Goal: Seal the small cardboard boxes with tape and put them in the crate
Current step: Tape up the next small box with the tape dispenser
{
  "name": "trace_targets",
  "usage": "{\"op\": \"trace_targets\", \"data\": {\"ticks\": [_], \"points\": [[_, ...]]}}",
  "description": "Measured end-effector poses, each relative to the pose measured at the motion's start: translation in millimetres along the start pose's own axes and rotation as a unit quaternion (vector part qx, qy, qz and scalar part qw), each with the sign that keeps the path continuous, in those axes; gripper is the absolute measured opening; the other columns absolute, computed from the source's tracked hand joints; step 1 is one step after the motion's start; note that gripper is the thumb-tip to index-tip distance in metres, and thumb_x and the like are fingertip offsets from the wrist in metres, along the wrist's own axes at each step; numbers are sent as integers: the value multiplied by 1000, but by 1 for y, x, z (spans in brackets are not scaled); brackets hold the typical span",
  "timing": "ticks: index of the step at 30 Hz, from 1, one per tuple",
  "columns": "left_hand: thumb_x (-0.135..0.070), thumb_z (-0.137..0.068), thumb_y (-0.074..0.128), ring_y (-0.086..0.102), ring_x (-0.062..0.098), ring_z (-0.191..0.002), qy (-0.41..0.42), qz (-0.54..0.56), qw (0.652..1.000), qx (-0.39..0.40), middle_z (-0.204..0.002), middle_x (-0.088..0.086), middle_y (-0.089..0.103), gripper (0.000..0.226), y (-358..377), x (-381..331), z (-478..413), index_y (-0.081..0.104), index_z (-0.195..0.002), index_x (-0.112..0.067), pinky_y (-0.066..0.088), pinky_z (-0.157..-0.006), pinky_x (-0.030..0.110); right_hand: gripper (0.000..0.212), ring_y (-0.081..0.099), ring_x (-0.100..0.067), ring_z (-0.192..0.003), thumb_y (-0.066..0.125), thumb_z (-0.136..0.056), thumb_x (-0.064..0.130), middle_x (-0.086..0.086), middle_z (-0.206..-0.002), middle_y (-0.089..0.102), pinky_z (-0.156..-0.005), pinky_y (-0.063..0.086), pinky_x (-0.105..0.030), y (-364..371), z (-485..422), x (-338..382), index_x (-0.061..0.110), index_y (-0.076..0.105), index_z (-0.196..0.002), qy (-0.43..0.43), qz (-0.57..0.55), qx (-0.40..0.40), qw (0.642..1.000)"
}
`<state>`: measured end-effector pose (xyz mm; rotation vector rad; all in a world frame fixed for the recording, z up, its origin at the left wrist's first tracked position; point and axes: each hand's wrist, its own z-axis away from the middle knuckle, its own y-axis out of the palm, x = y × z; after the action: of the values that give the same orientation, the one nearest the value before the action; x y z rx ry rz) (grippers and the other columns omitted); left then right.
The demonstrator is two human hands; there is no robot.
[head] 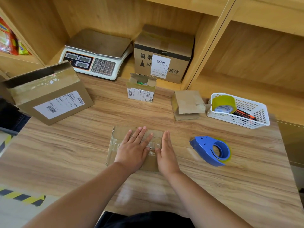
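Observation:
A small flat cardboard box [118, 137] lies at the middle of the wooden table, with clear tape across its top. My left hand [134, 149] presses flat on the taped top, fingers straight. My right hand [166, 152] lies flat against the box's right edge, fingers straight. A blue tape dispenser [211, 149] rests on the table to the right of the box, apart from both hands. Two more small boxes stand farther back: one open-topped with a label [141, 88], one with a loose flap [187, 104].
A white plastic basket [256, 116] at the right holds a yellow tape roll [223, 104] and an orange-black cutter. A large labelled box [49, 94] sits at the left. A weighing scale [97, 53] and another large box [162, 53] stand on the back shelf.

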<state>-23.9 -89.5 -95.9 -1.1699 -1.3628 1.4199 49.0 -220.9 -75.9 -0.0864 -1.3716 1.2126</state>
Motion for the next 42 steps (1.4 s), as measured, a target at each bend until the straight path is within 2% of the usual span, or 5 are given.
{"op": "trace_targets", "data": {"ticks": [7, 13, 19, 29, 42], "points": [[-45, -96, 17, 8, 14, -143, -27, -8, 999, 14, -155, 2, 16, 62, -3, -2, 1, 19, -148, -12, -3, -116, 35, 67, 34, -17, -138, 38, -102, 28, -2, -160, 12, -107, 31, -23, -5, 11, 0, 16, -4, -152, 37, 32, -15, 999], [-43, -96, 20, 20, 15, -142, -13, 2, 1000, 18, -154, 5, 27, 62, -6, 1, 2, 32, -146, -10, 9, -114, 36, 52, -1, -25, -147, 20, -102, 42, -9, -160, -7, -118, 9, -39, -11, 3, -4, 28, 17, -151, -116, 271, -25, 955], [-43, -96, 27, 30, 16, -140, -8, 12, 1000, 16, -150, 6, 35, 60, -5, 2, 1, 38, -143, -8, 18, -111, 39, 52, 59, -23, -118, 23, -97, 40, -9, -138, 53, -84, 56, -32, -30, -4, -13, 22, 63, -125, -162, 363, -14, 917], [-45, -97, 20, 14, 16, -145, -13, 11, 999, 43, -156, 2, 18, 61, -8, 3, 1, 22, -149, -12, 3, -115, 36, 37, 47, -14, -125, 56, -94, 20, 1, -135, 53, -103, 34, -23, -40, -37, -5, 17, 54, -131, -11, 2, -27, 1000], [-57, -95, 35, 45, 19, -119, -11, 52, 995, 89, -123, -2, 56, 50, -24, 15, -60, 47, -131, -25, 27, -99, 32, 15, 49, -15, -76, 66, -87, 23, -8, -86, 60, -66, 37, -22, -34, -63, -10, 11, 57, -83, 30, -95, -41, 994]]}}
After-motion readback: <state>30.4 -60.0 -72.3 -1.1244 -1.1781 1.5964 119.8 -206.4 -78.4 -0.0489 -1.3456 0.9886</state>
